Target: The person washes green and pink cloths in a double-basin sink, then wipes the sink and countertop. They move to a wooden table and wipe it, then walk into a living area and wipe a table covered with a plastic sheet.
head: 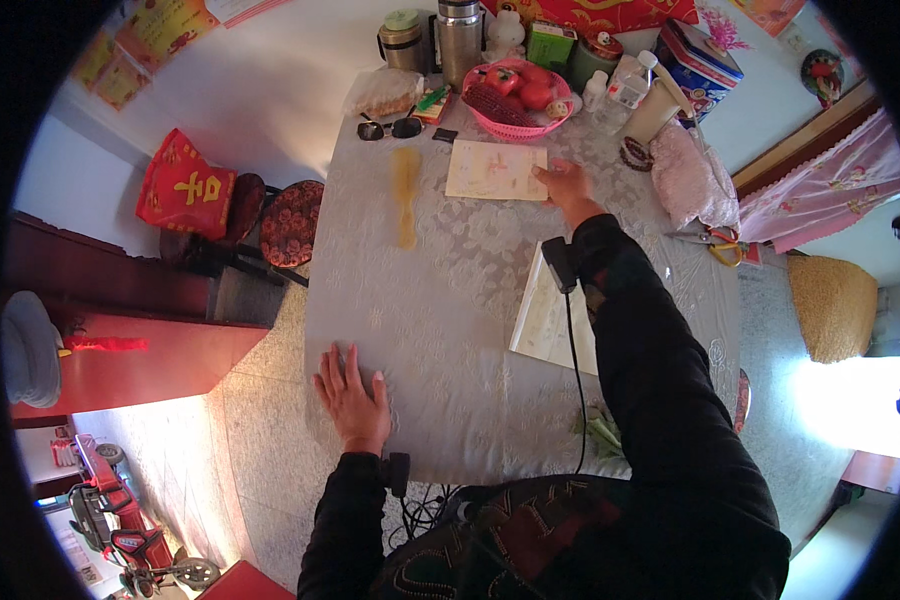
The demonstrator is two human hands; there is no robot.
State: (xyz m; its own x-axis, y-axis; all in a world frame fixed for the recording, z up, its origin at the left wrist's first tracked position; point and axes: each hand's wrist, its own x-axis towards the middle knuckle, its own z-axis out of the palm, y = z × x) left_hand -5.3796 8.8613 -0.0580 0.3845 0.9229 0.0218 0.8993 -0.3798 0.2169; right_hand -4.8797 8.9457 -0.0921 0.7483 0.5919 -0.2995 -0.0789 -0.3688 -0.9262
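My right hand [568, 187] reaches across the table and grips the right edge of a cream paper sheet or card [495, 171], thumb on top. Flat on the cloth-covered table [420, 315], near its left front corner, rests my left hand [355, 405] with fingers apart and nothing in it. Left of the card lies a yellowish translucent strip [406, 196]. A larger pale sheet or folder [551, 322] is partly hidden under my right forearm. Sunglasses [390, 128] and a small black object [444, 135] lie beyond the strip and card.
At the back stand a pink basket of red produce [517, 133], metal flasks [460, 45], a plastic bottle [624, 97] and a blue tin [694, 71]. Scissors [709, 237] lie at the right edge, by a pink fluffy item [690, 176]. Green leafy stalks [607, 431] lie near my body. A cable hangs from each wrist device.
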